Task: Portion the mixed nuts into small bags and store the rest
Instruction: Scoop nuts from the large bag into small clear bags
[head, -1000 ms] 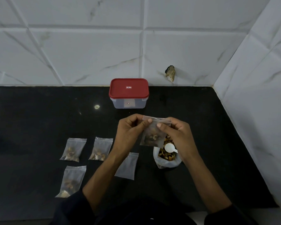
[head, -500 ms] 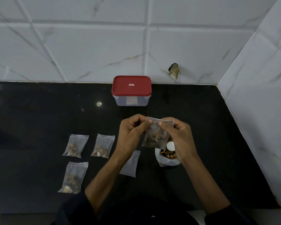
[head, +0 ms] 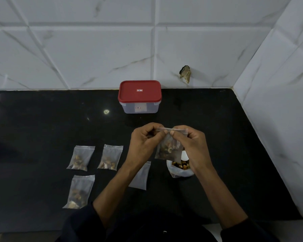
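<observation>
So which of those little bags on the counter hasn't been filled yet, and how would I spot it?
Start at the red-lidded container by the tiled wall and come straight toward the person, on the black counter. Partly under the left forearm lies the empty bag. The three filled bags to its left show brown nuts; this one is flat and plain.

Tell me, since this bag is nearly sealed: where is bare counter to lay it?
Bare counter lies right of the nut bag, and left of the red-lidded container. Crowded: the filled bags, the empty bag under the left hand.
</observation>
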Tool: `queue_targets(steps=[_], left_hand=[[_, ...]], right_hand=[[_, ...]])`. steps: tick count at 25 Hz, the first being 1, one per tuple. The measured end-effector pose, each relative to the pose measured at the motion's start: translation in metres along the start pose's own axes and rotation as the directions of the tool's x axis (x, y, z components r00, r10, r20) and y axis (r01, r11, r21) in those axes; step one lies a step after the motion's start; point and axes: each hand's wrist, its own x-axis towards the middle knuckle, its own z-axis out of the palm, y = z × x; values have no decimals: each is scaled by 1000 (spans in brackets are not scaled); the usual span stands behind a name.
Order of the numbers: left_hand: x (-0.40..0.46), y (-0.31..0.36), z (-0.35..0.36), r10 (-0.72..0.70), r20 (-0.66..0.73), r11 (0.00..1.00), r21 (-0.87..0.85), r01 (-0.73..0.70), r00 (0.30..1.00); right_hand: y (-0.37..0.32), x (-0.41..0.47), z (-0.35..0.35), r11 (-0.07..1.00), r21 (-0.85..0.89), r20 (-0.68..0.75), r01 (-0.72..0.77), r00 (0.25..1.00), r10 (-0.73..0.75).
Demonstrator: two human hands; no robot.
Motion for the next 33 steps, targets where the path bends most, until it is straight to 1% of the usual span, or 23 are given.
queue_targets(steps=[2, 5, 6, 8, 9, 14, 19, 23, 27, 29, 31, 33], left_hand=[[0, -2, 1, -5, -8, 1000, -2, 5, 1000], [-1, -5, 1, -23, -31, 999, -28, 22, 999], [-2, -4, 1, -30, -36, 999, -32, 29, 999], [-3, -3, -2, -46, -42, 998, -37, 44, 998], [-3, -3, -4, -49, -41, 998, -40, 47, 998], [-5, -5, -3, -51, -23, 998, -48, 50, 998], [-5, -4, -6, -65, -43, 997, -50, 63, 997], [-7, -5, -8, -65, -27, 997, -44, 64, 998], [-8, -5, -6, -72, -19, 996, -52, 71, 997], [-7, -4, -7, -70, -23, 996, -54, 68, 997], [-7, -5, -8, -68, -17, 996, -56, 67, 998], [-7, -5, -6, -74, -1, 995, -66, 74, 997]], right_hand=[[1, 2, -1, 1000, -23, 10, -7, 1000, 8], [5, 5, 0, 990, -129, 127, -48, 990, 65], [7, 4, 0, 993, -105, 121, -60, 990, 73], [7, 1, -3, 998, 2, 43, -58, 997, 58], [7, 0, -5, 998, 30, 13, -53, 999, 53], [10, 0, -8, 999, -7, -12, -49, 999, 49], [11, -2, -11, 995, 25, -26, -97, 995, 97], [10, -2, -16, 998, -25, -43, -63, 997, 61], [9, -3, -16, 995, -8, -49, -100, 994, 99], [11, -2, -17, 993, 4, -37, -119, 992, 119], [12, -2, -17, 991, 7, 6, -131, 991, 131], [13, -2, -14, 994, -11, 13, -112, 994, 112]])
